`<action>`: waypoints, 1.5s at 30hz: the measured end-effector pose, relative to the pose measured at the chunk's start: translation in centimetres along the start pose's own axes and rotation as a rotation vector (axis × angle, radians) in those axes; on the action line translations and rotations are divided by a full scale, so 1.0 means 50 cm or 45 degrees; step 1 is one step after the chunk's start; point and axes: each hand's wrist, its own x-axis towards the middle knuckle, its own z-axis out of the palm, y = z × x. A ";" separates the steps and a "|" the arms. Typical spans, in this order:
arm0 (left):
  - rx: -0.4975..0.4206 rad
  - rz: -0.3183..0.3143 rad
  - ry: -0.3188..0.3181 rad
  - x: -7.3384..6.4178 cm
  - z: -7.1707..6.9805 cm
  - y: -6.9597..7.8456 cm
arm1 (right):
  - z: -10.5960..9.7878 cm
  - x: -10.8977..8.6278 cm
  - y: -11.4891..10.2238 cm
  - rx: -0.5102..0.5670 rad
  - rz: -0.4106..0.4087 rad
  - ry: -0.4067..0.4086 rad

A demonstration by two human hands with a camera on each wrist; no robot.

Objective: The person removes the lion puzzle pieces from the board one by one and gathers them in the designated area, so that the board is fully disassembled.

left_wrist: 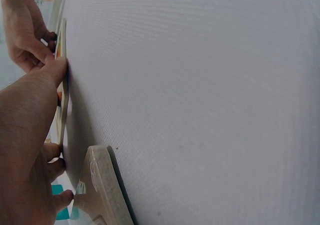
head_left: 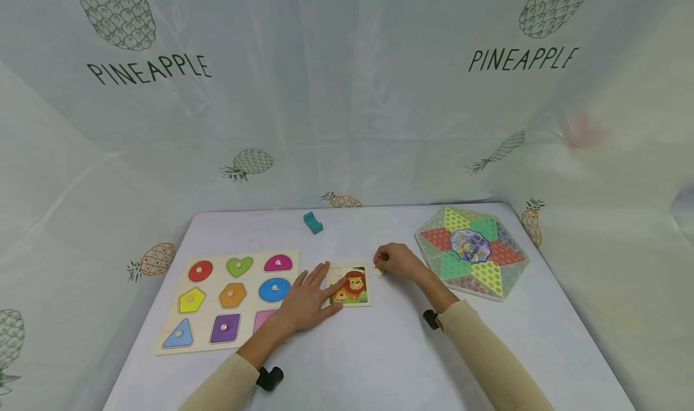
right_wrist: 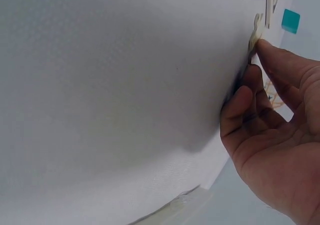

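beige sleeves reach in over a white table (head_left: 379,363), a small black device at each wrist. the left hand (head_left: 308,299) lies with its fingers straight and spread, gripping nothing; it rests over the left part of a small lion puzzle (head_left: 355,287), its thumb reaching across the picture. that puzzle sits flat near the middle of the table, a larger lion and a smaller one showing. just to its right, the right hand (head_left: 398,260) has its thumb and forefinger brought together on a little pale piece (head_left: 378,271), the other fingers curled in (the right wrist view shows the piece's wavy edge; whether it touches the table, i cannot tell).

on the left lies a shape board (head_left: 212,293) with knobbed shapes in three rows, the pink one partly hidden by the left arm. a teal block (head_left: 312,223) is near the far edge, and a star-patterned hexagonal game board (head_left: 470,253) lies to the right. behind hangs a pale curtain (head_left: 347,97) printed with pineapples.
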 end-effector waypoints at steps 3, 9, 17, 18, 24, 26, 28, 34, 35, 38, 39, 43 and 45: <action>-0.012 0.000 0.002 0.000 0.001 0.000 | 0.000 0.000 0.001 -0.013 -0.003 0.007; -0.020 -0.005 0.000 -0.001 0.000 0.001 | 0.001 0.000 0.003 -0.008 -0.008 -0.004; -0.021 -0.005 -0.003 -0.003 -0.003 0.002 | -0.001 -0.002 -0.001 -0.024 -0.023 -0.008; -0.025 -0.005 -0.003 -0.003 -0.003 0.003 | -0.001 -0.002 -0.001 -0.025 -0.021 -0.007; -0.021 0.000 0.011 -0.004 -0.004 0.003 | -0.002 -0.004 -0.005 -0.004 -0.005 0.001; -0.018 0.003 0.016 -0.004 -0.004 0.002 | -0.003 -0.004 -0.006 -0.002 -0.006 0.004; -0.017 0.006 0.017 -0.004 -0.004 0.001 | -0.004 -0.003 -0.006 -0.004 -0.009 0.004; -0.025 0.005 0.010 -0.003 -0.004 -0.001 | -0.009 0.000 -0.009 -0.035 -0.022 0.009; -0.028 0.005 0.009 -0.002 -0.003 -0.001 | -0.010 0.001 -0.012 -0.035 -0.028 0.013; -0.044 0.008 0.016 -0.002 -0.002 -0.001 | -0.011 0.003 -0.021 -0.031 -0.054 0.013; -0.044 0.010 0.021 -0.001 -0.002 0.000 | -0.011 0.004 -0.025 -0.024 -0.066 0.009; -0.049 0.035 0.061 0.002 -0.004 0.004 | -0.007 0.009 -0.047 -0.003 -0.111 -0.009; -0.046 0.048 0.079 0.006 -0.006 0.008 | -0.004 0.011 -0.059 0.007 -0.133 -0.018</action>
